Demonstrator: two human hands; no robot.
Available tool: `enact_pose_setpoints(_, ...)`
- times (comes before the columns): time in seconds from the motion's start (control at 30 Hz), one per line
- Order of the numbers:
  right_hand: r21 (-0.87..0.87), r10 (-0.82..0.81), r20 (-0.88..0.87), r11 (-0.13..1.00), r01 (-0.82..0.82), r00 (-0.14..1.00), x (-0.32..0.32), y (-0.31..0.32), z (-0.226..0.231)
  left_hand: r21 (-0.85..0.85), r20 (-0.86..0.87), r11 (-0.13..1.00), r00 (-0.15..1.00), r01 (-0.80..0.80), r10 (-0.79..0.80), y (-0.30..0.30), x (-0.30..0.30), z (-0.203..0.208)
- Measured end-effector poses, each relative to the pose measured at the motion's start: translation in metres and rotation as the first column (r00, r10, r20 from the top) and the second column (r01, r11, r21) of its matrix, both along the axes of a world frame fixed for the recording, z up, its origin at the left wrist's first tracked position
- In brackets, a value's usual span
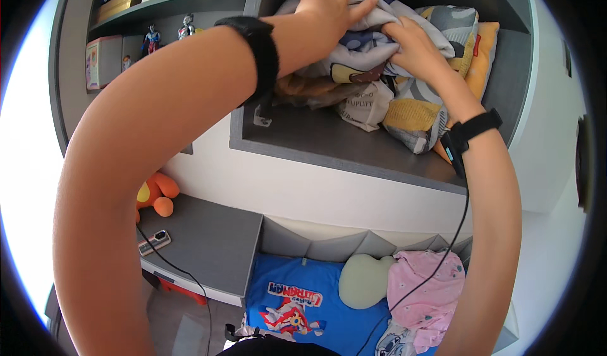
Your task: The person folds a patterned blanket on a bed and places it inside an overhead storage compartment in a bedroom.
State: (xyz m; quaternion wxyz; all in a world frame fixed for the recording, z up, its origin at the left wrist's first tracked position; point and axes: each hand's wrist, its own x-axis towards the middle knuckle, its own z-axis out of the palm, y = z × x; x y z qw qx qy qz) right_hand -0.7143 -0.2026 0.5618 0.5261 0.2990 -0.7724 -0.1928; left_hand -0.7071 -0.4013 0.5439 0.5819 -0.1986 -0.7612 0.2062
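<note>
A bundled white quilt with blue and brown printed patches lies in the grey wall cubby at the top. My left hand presses on its upper left side, fingers stretched and spread. At the right side of the bundle, my right hand has its fingers and thumb closed on a fold of the quilt. Under the bundle are a cream cloth bag and a grey and yellow patterned cushion. An orange cushion stands against the cubby's right wall. Each wrist wears a black strap.
The cubby's front edge runs below my hands. Toy figures stand on shelves at left. Below are a grey desk with a small device, an orange plush toy, and a bed with blue printed bedding. Cables hang by both arms.
</note>
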Motion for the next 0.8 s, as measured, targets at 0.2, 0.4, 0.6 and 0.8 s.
enact_pose_setpoints(0.2, -0.004, -0.048, 0.026, 0.999, 0.048, 0.999, 0.005, 0.004, -0.012, 0.173, 0.290, 0.980, 0.956, -0.096, 0.042, 0.044, -0.009, -0.006)
enact_pose_setpoints(0.4, -0.208, -0.139, -0.049, 0.970, 0.126, 0.989, -0.010, -0.006, -0.006, 0.164, 0.152, 0.983, 0.986, -0.086, 0.061, 0.067, 0.009, -0.021)
enact_pose_setpoints(0.6, -0.528, -0.049, 0.020, 0.847, 0.053, 0.999, -0.018, -0.025, -0.022, 0.214, 0.064, 0.972, 0.994, -0.100, 0.088, 0.061, -0.017, -0.001)
enact_pose_setpoints(0.8, -0.678, 0.015, 0.211, 0.722, 0.135, 0.977, -0.033, -0.032, -0.038, 0.184, 0.406, 0.981, 0.914, -0.067, -0.014, 0.065, -0.033, 0.021)
